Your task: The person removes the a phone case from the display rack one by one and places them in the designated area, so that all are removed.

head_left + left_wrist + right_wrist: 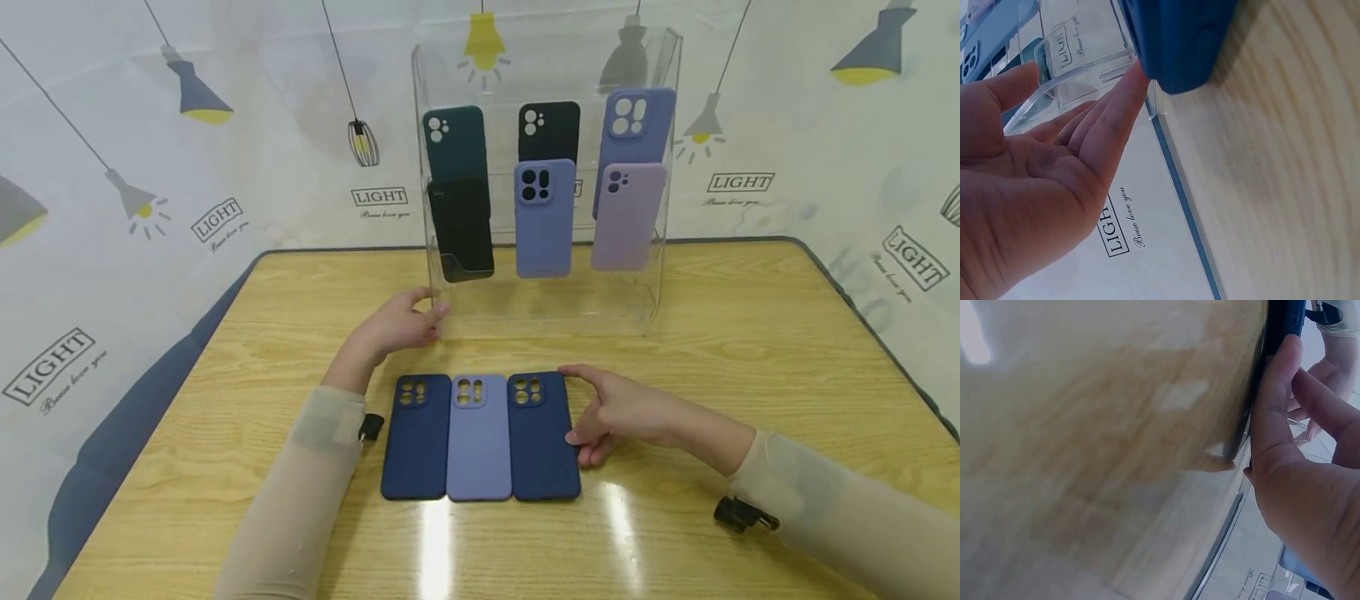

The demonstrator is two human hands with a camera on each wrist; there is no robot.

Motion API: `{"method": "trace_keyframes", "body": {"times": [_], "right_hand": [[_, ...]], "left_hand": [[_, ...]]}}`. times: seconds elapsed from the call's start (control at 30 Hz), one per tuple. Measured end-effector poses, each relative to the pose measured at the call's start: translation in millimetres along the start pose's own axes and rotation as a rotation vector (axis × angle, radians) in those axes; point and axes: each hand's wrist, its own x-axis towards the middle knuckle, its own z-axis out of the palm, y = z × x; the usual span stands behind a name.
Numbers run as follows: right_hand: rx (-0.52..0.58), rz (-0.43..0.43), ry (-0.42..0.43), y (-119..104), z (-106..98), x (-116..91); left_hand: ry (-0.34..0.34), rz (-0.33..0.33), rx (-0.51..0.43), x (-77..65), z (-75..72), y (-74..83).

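Three phone cases lie side by side on the wooden table: a dark blue phone case (pixel 416 446) at left, a lavender-blue phone case (pixel 478 446) in the middle, another dark blue phone case (pixel 543 450) at right. My right hand (pixel 622 408) touches the right case, the index finger stretched to its top corner and the thumb at its side edge. Behind the row stands a clear display rack (pixel 546 323). At the rack's lower left corner is my left hand (pixel 402 321); the left wrist view shows its fingers extended and the thumb apart.
In the rack, a dark green case (pixel 463 137), two black cases, two blue-violet cases and a pink-lilac case (pixel 628 221) lean in two tiers. A fabric backdrop (pixel 300 192) printed with lamps encloses the table's back and sides. Small black cameras (pixel 742 514) sit on both wrists.
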Motion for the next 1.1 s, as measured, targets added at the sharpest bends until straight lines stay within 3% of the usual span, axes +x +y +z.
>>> {"method": "trace_keyframes", "body": {"times": [0.73,0.97,1.1], "right_hand": [[-0.123,-0.01,0.023,-9,-4,-3],[-0.236,-0.039,-0.013,-25,-18,-8],[-0.315,-0.059,0.007,-45,-34,-16]], "left_hand": [[-0.003,0.006,-0.011,0.3,1.5,0.7],[-0.008,0.005,-0.013,0.3,0.8,0.9],[-0.006,0.007,-0.011,0.0,1.1,0.7]]}}
